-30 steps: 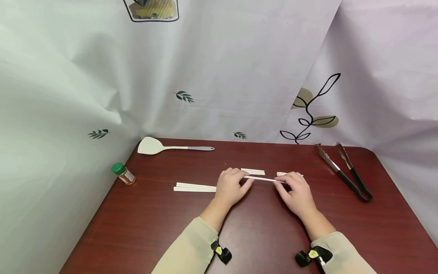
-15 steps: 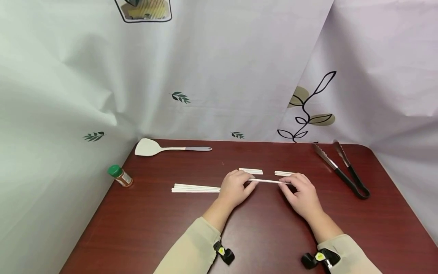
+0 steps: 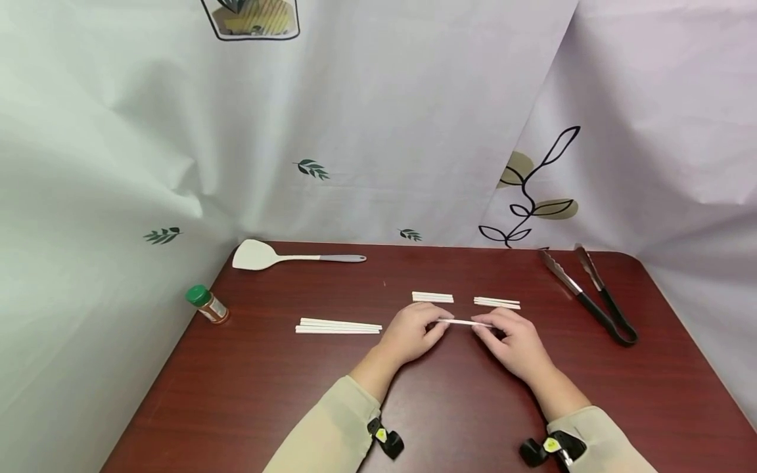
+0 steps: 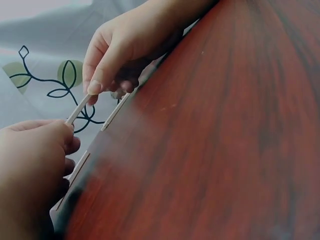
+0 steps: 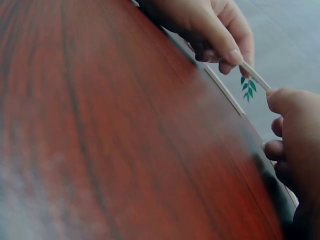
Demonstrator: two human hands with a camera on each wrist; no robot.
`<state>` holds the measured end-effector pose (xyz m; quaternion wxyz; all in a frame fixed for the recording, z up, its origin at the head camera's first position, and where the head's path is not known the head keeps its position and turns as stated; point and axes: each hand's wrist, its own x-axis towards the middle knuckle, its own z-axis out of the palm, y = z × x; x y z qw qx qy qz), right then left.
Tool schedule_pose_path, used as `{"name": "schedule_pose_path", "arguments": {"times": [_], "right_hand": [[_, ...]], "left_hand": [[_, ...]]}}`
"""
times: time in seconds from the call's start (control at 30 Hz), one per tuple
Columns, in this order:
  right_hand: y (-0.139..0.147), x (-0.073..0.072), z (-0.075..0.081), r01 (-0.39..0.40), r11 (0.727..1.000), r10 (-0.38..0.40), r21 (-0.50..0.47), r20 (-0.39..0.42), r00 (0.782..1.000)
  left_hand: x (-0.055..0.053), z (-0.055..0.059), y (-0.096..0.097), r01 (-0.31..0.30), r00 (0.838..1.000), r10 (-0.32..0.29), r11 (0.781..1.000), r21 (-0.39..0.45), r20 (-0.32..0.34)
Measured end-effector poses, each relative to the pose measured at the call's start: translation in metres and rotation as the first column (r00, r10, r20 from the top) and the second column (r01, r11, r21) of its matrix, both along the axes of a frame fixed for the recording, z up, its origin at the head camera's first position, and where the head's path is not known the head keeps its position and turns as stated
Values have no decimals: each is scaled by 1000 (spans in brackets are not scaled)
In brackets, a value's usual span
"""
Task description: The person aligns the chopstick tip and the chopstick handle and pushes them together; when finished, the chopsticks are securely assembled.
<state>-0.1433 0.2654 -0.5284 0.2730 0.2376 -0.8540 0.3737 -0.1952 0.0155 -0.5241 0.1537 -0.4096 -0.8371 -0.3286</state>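
Note:
Between finger and thumb, my left hand [image 3: 412, 334] pinches one end of a thin white stick [image 3: 463, 322]. The other end is pinched by my right hand [image 3: 513, 341]. In the left wrist view the stick [image 4: 78, 110] shows as a short pale length spanning both sets of fingertips, held above the table; its ends are hidden in the fingers. Beyond the hands lie two short bundles of white sticks, a left bundle [image 3: 433, 297] and a right bundle [image 3: 497, 303]. Left of my left hand, several longer white sticks [image 3: 338, 326] lie side by side.
A white spatula [image 3: 298, 257] with a grey handle lies along the back edge of the dark red table [image 3: 236, 394]. At the left edge stands a green-capped spice jar [image 3: 207, 304]. Tongs [image 3: 591, 299] with black handles lie spread at the back right. White patterned cloth [image 3: 384, 131] hangs behind.
Both hands have drawn back a little towards me with the stick and come slightly closer together. The short bundles behind them now show more fully.

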Motion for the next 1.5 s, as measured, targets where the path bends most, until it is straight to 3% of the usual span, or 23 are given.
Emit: {"name": "schedule_pose_path", "arguments": {"times": [0.17,0.43,0.87,1.1,1.5], "right_hand": [[-2,1,-1,-33,999,33,-18,9,999],[-4,0,1,-8,1000,9,-19,70,998],[-4,-1,4,-2,999,8,-34,169,986],[2,2,4,-11,999,22,-45,258,966],[6,0,6,-30,998,44,-51,299,953]], "left_hand": [[1,-1,0,25,1000,-25,999,23,10],[1,2,0,-15,987,7,999,49,159],[0,3,-1,-36,975,26,998,45,223],[2,3,0,-7,972,-8,998,66,236],[-1,5,-3,-16,959,-8,996,83,282]]}}
